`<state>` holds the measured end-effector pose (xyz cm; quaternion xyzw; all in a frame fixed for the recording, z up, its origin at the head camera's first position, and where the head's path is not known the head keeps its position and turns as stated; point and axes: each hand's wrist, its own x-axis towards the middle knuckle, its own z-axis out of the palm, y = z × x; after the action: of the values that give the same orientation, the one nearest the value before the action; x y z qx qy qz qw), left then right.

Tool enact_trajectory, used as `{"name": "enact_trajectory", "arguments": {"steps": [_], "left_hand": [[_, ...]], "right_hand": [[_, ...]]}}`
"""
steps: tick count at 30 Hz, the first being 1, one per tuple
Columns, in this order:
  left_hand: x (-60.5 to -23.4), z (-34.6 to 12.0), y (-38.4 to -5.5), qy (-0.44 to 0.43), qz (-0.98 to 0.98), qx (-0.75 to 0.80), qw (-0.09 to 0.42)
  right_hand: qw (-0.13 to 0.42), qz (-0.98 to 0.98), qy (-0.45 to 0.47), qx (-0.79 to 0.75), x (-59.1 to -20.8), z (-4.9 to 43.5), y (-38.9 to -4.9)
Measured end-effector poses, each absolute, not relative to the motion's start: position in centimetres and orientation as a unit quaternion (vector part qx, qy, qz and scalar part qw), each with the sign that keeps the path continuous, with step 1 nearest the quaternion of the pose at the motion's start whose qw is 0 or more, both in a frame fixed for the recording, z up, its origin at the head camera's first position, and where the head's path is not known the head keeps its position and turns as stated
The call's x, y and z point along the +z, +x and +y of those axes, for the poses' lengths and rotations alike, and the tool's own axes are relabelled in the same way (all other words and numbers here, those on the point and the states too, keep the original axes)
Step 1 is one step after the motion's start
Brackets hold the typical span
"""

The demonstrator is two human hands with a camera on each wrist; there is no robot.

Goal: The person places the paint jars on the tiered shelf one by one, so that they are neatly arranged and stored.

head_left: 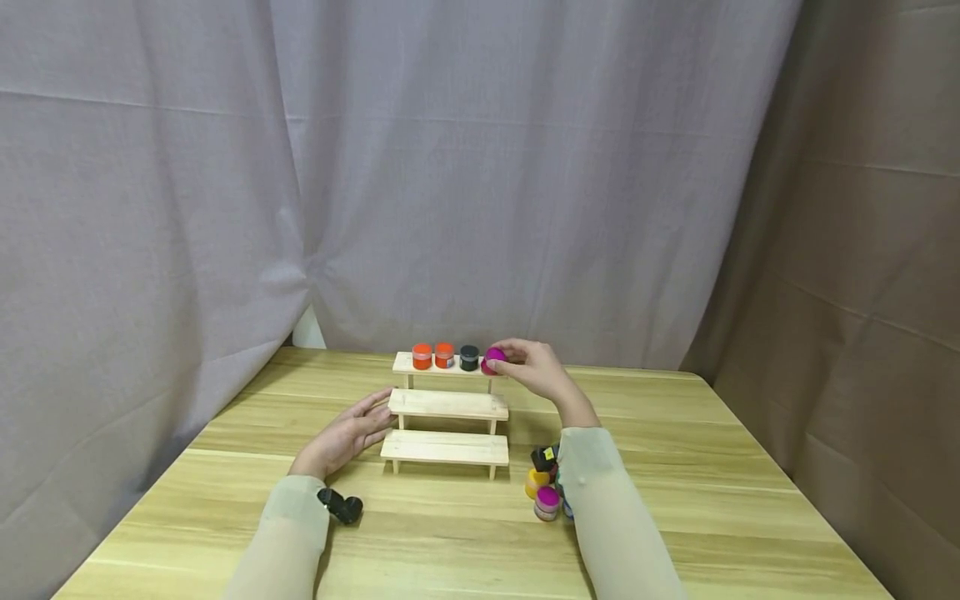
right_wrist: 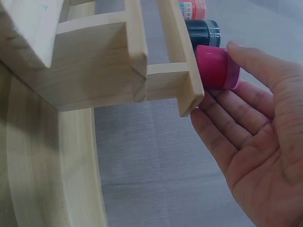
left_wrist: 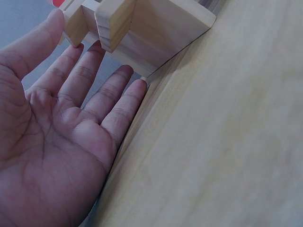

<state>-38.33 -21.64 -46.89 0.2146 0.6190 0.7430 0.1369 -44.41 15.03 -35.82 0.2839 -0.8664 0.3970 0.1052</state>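
A three-step wooden display rack stands on the table. At the right end of its top step, my right hand pinches a small magenta paint jar between thumb and fingers. The jar sits on the step in the right wrist view, beside a black jar. Two orange-red jars stand farther left on that step. My left hand holds nothing; its fingers are extended at the rack's left side, palm visible in the left wrist view. Some fingertips are at the wood; whether they press it I cannot tell.
By my right forearm lies a cluster of jars, among them a yellow one, a magenta-lidded one and a black one, partly hidden by the sleeve. A black device is at my left wrist. Grey curtains hang behind the table.
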Motion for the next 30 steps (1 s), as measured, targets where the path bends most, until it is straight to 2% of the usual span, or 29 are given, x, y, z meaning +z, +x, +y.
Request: {"name": "enact_trajectory", "arguments": {"steps": [30], "left_hand": [[-46.9, -21.6, -38.5, 0.200, 0.621, 0.746, 0.135]], "right_hand": [[0.103, -0.870, 0.255, 0.410, -36.9, 14.6, -44.7]]}}
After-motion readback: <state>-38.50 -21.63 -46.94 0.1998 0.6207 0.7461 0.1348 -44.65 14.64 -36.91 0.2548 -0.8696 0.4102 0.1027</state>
